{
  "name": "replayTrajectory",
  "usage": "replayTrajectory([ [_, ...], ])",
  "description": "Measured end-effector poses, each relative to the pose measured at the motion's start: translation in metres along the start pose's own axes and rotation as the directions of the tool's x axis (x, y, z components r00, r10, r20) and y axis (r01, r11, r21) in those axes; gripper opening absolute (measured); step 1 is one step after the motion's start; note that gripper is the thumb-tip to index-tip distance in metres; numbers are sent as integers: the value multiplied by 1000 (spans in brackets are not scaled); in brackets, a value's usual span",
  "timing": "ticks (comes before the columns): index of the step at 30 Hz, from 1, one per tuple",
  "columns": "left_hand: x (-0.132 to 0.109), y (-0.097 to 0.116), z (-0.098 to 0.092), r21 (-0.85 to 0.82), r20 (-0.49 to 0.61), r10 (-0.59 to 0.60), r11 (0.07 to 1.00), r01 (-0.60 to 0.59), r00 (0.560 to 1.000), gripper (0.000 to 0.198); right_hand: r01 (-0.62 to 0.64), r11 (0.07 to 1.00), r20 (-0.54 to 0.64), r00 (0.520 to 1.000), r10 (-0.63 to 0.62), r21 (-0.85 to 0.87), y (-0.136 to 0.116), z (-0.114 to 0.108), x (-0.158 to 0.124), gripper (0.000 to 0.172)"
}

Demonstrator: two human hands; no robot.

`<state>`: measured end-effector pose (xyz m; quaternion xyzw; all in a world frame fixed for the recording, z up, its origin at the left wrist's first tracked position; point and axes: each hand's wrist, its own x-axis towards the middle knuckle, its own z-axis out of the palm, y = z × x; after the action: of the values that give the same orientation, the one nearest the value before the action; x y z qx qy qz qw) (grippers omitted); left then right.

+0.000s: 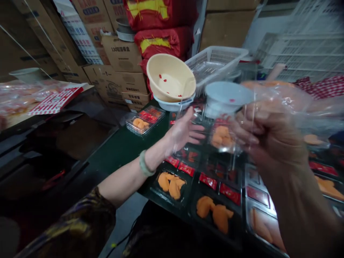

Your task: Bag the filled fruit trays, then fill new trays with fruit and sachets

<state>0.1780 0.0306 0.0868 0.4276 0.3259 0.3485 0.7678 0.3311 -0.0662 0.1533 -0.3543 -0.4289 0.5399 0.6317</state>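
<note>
Right hand [272, 139] closest, at right of frame: fingers [248, 123] curled and pressed together, pinching a clear plastic bag [292, 107] that trails off the right edge; that grip gathers the film. Left hand [185, 130] open, fingers [195, 129] spread, palm turned toward a clear plastic tray [221, 138] of orange pieces at center. Tray sits between both hands, above the counter; can't tell if left hand touches it or if it's inside the bag. Green bangle [143, 163] on left wrist. Below, black trays [172, 188] of orange pieces with red labels [209, 181] sit edge to edge on green counter [120, 150], probably packed tight to save room. Farther up, beige bowl [169, 80] tilts in white bowl [173, 104], white plastic basket [217, 59] behind. Cardboard boxes [120, 53] and red sacks [161, 14] stacked at upper middle, likely storage.
</note>
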Motion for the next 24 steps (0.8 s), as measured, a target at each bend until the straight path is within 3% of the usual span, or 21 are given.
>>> replayTrajectory([
  [1,-13,0,-5,-136,120,-97,984,113,988,60,-20,1000,-9,1000,21,20,6,1,-4,17],
  [2,-24,-1,-12,-215,185,-115,964,154,976,63,-40,999,-23,999,40,31,14,1,-9,17],
  [3,-35,-3,-20,-254,201,-94,956,145,975,62,-67,997,-39,997,69,33,24,0,-15,19],
  [5,-54,-9,-37,-262,128,-41,962,73,991,53,-154,988,-72,985,155,26,47,-2,-30,23],
  [7,-71,-20,-48,-138,17,9,990,-7,1000,51,-267,964,-123,956,267,18,73,-4,-48,21],
  [9,-83,-34,-55,34,-108,73,997,-69,992,61,-382,924,-175,909,377,9,96,-7,-64,19],
  [13,-84,-64,-60,328,-291,193,940,-92,937,60,-534,842,-240,830,504,-77,120,-10,-78,30],
  [15,-76,-76,-62,493,-349,277,867,-76,895,56,-540,814,-304,829,469,-214,122,-11,-77,29],
  [17,-66,-83,-63,653,-380,349,757,-19,857,52,-459,756,-342,882,324,-467,121,-12,-75,21],
  [19,-59,-85,-62,786,-369,373,615,71,851,45,-314,569,-300,946,121,-760,120,-12,-77,14],
  [21,-57,-84,-58,887,-322,365,438,144,873,36,-163,264,-174,985,-16,-951,121,-11,-82,19],
  [24,-59,-79,-53,962,-246,319,192,192,915,27,20,-134,16,999,33,-991,124,-4,-92,28],
])
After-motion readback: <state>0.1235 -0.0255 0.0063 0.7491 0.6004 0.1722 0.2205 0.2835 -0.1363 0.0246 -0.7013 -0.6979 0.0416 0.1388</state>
